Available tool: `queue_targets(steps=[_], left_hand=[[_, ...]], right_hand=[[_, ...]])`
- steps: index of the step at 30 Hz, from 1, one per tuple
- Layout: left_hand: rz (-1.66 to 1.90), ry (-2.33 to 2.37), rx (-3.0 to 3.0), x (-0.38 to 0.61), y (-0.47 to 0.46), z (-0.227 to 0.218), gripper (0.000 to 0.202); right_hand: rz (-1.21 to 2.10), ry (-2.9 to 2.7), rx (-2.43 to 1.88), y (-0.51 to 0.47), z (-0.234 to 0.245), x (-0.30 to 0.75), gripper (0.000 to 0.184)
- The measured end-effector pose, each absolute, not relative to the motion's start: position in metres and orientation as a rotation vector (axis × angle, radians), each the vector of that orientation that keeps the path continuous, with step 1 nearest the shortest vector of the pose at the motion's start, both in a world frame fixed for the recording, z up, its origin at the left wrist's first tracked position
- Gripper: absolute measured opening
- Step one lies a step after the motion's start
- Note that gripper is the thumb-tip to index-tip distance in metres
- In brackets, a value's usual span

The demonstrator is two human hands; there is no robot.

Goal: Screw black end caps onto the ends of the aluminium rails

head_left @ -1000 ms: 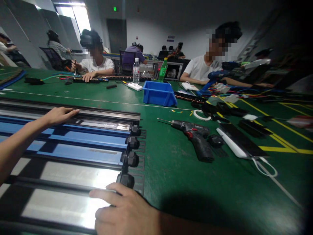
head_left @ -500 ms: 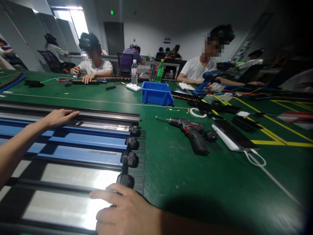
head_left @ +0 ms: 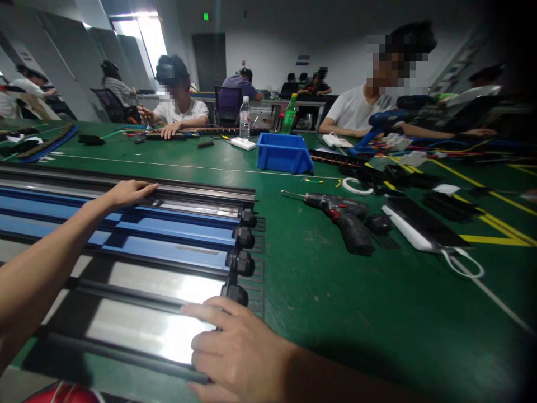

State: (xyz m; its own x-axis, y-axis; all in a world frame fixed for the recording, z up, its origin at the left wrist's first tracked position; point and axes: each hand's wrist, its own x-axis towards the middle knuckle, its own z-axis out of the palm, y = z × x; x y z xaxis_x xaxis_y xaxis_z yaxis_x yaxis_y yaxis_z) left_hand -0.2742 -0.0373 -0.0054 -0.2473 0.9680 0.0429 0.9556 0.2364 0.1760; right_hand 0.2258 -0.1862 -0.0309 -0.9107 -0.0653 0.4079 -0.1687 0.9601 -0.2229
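Note:
Several long profiles lie side by side on the green table, with silver metal (head_left: 151, 324) and blue (head_left: 168, 254) faces between black edges. Black cable glands (head_left: 243, 262) stick out from their right ends. My left hand (head_left: 128, 193) lies flat across the far profile, its fingers stretched out to the right. At the near right corner, my right hand (head_left: 239, 350) grips the end of the nearest silver profile. Its index finger reaches over the bright top face, and the thumb is on the near side. The palm side is hidden.
On the table are a black cordless drill (head_left: 344, 218), a blue bin (head_left: 285, 154), a white power bank (head_left: 409, 226) with a cable, a white ring (head_left: 356, 186) and two bottles. Two co-workers (head_left: 180, 106) sit across the table. A red object (head_left: 62, 393) shows at bottom left.
The view has shifted, so most things appear further right, and the near edge of the profiles now shows. Both hands keep about the same places on the profiles.

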Motion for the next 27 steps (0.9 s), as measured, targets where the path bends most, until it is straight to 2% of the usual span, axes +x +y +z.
queue_targets(steps=[7,27], left_hand=[[0.091,2.425,1.873,-0.271,-0.045,-0.003,0.089],[0.069,2.410,1.906,-0.249,-0.071,0.007,0.086]], right_hand=[[0.397,-2.701,0.166,-0.194,-0.031,0.226,0.040],[0.392,-2.715,0.166,-0.211,-0.030,0.231,0.040]])
